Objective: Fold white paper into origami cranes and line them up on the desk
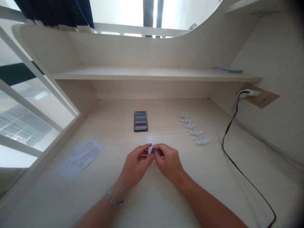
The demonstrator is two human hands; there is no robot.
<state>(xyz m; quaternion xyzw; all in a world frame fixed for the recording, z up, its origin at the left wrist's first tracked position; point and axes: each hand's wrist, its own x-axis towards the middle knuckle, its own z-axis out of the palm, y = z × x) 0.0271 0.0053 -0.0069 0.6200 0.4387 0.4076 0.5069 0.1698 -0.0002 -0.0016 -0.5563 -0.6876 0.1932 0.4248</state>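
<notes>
My left hand and my right hand meet over the middle of the pale wooden desk. Both pinch a small folded piece of white paper between their fingertips, just above the desk. A bracelet sits on my left wrist. To the right lies a diagonal row of several small folded white paper figures. A phone lies flat beyond my hands.
A printed sheet of paper lies at the left of the desk. A black cable runs from a wall socket across the right side. A shelf spans the back, with a thin blue item on its right end.
</notes>
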